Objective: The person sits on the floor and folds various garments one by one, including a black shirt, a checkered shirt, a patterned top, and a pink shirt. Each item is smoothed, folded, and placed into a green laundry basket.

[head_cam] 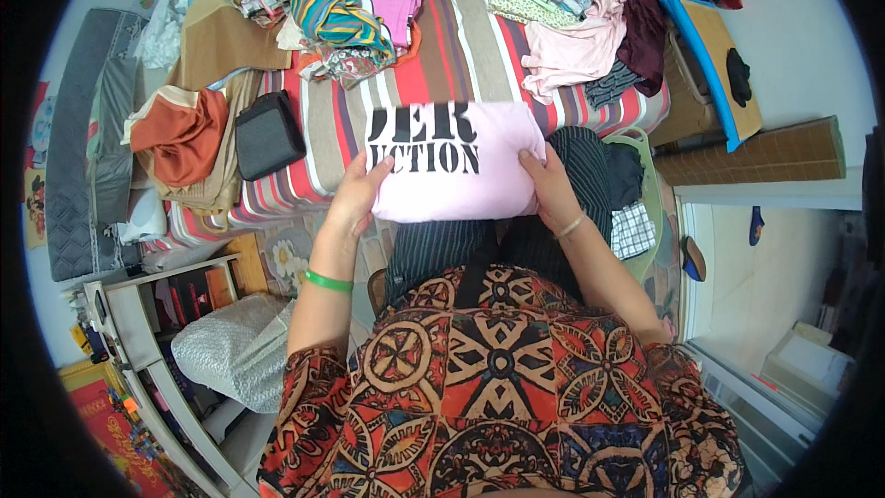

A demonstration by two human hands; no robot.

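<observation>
A folded pale pink garment with bold black lettering is held up in front of me, between both hands. My left hand grips its left end, thumb on top; a green band circles that wrist. At the right end, my right hand holds it the same way, with a thin pale band on the wrist. Beneath and beyond the garment lies a bed with a striped cover. A black folded fabric item rests on the bed left of my left hand.
Piled clothes and a rust-coloured satin cloth lie at the left. A light pink garment lies at the bed's right. Beside my right leg stands a green basket holding clothes. A shelf unit is at lower left.
</observation>
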